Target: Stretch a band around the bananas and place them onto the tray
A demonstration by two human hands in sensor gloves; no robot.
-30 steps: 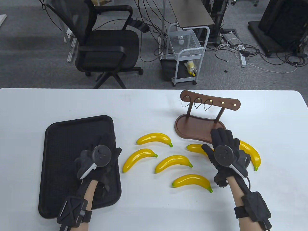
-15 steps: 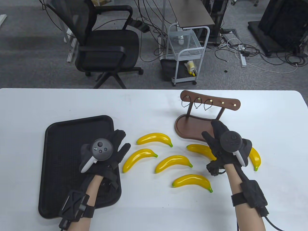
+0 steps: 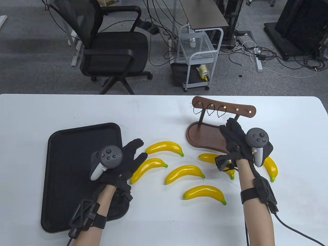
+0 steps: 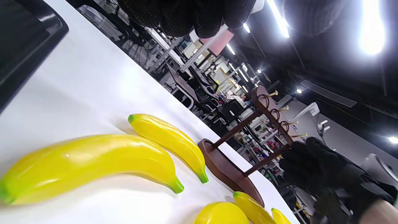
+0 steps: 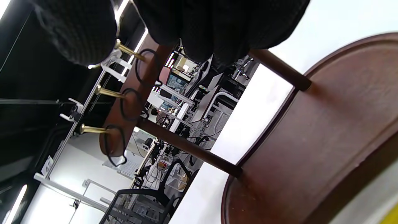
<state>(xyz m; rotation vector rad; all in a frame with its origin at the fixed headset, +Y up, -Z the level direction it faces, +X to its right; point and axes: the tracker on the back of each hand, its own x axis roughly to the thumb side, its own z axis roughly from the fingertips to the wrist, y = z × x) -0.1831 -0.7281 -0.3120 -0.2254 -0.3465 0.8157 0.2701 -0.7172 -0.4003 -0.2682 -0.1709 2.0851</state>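
Several yellow bananas lie loose mid-table, among them one [image 3: 164,147] nearest my left hand and one [image 3: 147,167] just below it. The black tray [image 3: 77,143] sits at the left. My left hand [image 3: 139,148] reaches off the tray's right edge with straight fingers, tips by the left ends of those two bananas, holding nothing. Three black bands [image 3: 210,111] hang on brass hooks of the wooden stand [image 3: 202,135]. My right hand [image 3: 229,125] hovers over the stand's base, just below the hooks, empty. The right wrist view shows its fingers [image 5: 217,28] close to the bands [image 5: 130,104].
Two more bananas [image 3: 208,156] [image 3: 271,166] lie under my right wrist, partly hidden. Others lie at centre [image 3: 184,173] and nearer me [image 3: 205,193]. Two hooks at the rack's right end carry no band. An office chair [image 3: 110,48] and a white cart [image 3: 198,59] stand beyond the table.
My left hand has moved right, from over the tray to the bananas' left ends. My right hand has risen from the bananas and gone forward over the stand toward the hooks.
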